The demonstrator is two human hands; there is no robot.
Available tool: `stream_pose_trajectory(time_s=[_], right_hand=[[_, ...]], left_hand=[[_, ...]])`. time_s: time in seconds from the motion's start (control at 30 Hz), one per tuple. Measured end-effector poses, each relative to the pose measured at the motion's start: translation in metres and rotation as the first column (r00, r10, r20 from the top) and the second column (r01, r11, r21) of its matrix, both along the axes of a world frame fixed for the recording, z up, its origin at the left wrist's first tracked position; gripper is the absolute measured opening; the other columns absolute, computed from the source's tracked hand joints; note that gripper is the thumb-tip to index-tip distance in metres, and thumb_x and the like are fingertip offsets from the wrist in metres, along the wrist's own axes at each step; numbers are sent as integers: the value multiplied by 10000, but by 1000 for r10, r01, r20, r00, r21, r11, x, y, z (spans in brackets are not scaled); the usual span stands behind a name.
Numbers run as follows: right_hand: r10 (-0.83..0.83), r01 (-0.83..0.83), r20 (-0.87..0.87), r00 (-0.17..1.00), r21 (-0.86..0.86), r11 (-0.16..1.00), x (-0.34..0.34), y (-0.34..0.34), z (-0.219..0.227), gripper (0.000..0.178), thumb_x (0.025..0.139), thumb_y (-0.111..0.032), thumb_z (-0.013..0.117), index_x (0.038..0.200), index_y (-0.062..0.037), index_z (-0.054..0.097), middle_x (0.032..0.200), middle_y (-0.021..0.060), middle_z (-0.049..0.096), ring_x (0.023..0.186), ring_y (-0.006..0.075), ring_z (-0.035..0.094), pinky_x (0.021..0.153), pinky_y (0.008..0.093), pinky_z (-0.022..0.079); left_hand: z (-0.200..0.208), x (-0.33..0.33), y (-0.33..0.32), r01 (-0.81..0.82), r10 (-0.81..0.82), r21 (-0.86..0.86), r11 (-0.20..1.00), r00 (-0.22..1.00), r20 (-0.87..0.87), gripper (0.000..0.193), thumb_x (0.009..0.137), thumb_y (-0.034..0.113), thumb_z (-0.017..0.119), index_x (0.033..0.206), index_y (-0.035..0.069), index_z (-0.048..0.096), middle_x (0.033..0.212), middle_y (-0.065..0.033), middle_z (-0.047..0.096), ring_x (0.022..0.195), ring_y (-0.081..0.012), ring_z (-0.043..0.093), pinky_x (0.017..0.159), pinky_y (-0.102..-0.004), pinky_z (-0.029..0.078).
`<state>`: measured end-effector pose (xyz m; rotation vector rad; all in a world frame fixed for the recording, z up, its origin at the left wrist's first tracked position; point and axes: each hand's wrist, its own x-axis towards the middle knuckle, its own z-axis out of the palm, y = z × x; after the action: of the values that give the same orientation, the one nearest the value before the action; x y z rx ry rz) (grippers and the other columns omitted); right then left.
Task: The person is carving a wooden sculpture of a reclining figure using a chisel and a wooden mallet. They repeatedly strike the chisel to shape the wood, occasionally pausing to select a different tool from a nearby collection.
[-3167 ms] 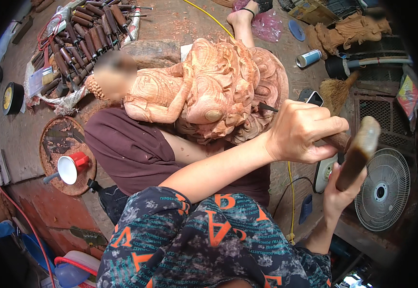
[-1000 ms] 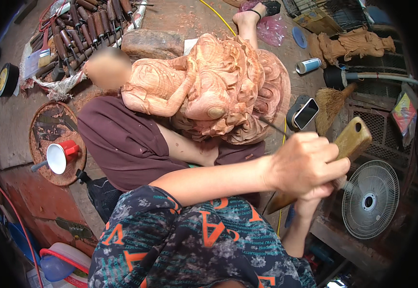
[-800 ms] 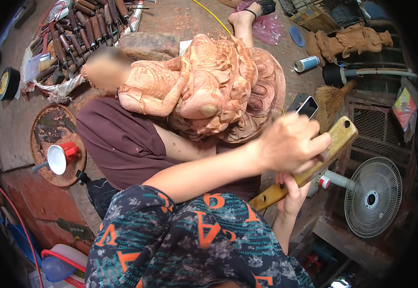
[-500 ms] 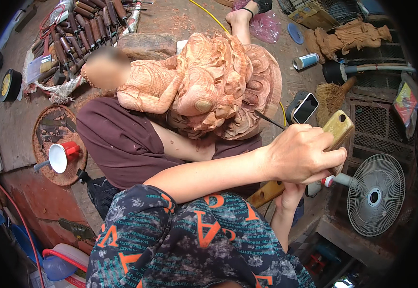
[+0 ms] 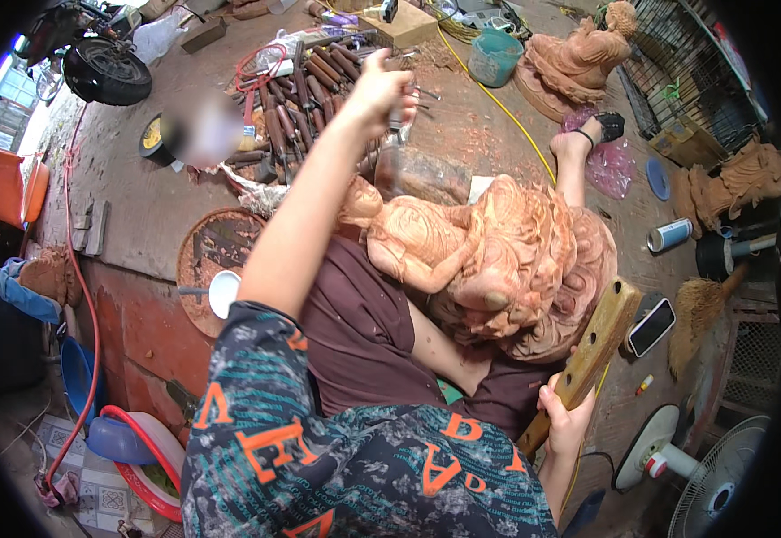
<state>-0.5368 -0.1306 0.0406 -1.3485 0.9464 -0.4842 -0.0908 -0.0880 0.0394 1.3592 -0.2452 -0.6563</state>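
My left hand (image 5: 381, 94) is closed above the pile of carving chisels (image 5: 305, 99), gripping a chisel (image 5: 395, 157) that is smeared by motion and points down. My right hand (image 5: 565, 412) is wrapped round the lower part of a long yellowish wooden bar (image 5: 595, 341) with several holes, held upright at a slant. Across my lap and the floor lies a carved wooden figure (image 5: 417, 238) on its back, its head toward the left and its petalled base (image 5: 579, 278) to the right.
Beyond the figure rests a wooden block (image 5: 431, 170). Left of my leg is a round tray (image 5: 195, 269) with a white cup (image 5: 223, 293). A phone (image 5: 650, 327), spray can (image 5: 670, 235), straw broom (image 5: 700, 318) and fan (image 5: 722, 493) stand right. More carvings (image 5: 574, 58) are farther back.
My left hand has swung from the wooden bar on the right to the chisel pile at the far left. The view has turned left, and the bar now shows more fully in my right hand.
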Motion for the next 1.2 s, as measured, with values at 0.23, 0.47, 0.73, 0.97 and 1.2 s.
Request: stream_pose_trajectory(time_s=[0.23,0.47,0.73,0.97,1.2], right_hand=[[-30,32,-64,998,21,999,-3,-9,-1,371,757,20,650,1058,-14,436,750,47,522,581,99,485,544,235,432],[-54,56,-72,996,30,998,4,-6,6,385,764,22,632,1070,-4,401,749,61,520,590,116,496,550,244,440],[-58,61,-79,995,39,997,0,-4,5,430,762,17,642,1114,-1,396,776,58,523,610,114,505,553,241,443],[6,-1,-105,994,45,999,-8,-10,2,410,755,-2,670,1083,-36,426,782,16,524,670,83,505,599,227,433],[76,-75,-44,996,40,996,-11,-15,-2,378,758,-19,670,1061,-37,445,770,10,528,669,75,495,617,226,423]], left_hand=[[-105,117,24,-229,-77,691,686,921,381,631,775,84,550,1377,112,365,1026,-210,601,793,-285,608,701,-387,526],[-116,130,27,-583,-214,668,463,657,723,426,726,147,638,1151,148,614,1168,-260,569,1171,-385,489,970,-403,422],[-130,66,26,-317,-627,853,414,580,520,187,718,139,584,774,-14,675,781,-284,613,807,-407,631,745,-457,511],[-128,71,40,-16,-596,882,470,731,331,184,702,170,684,749,-8,690,663,-132,667,582,-201,652,573,-326,509],[-103,79,83,-24,41,41,999,878,-477,215,804,27,680,979,-50,582,837,-97,624,669,-119,608,575,-175,538]])
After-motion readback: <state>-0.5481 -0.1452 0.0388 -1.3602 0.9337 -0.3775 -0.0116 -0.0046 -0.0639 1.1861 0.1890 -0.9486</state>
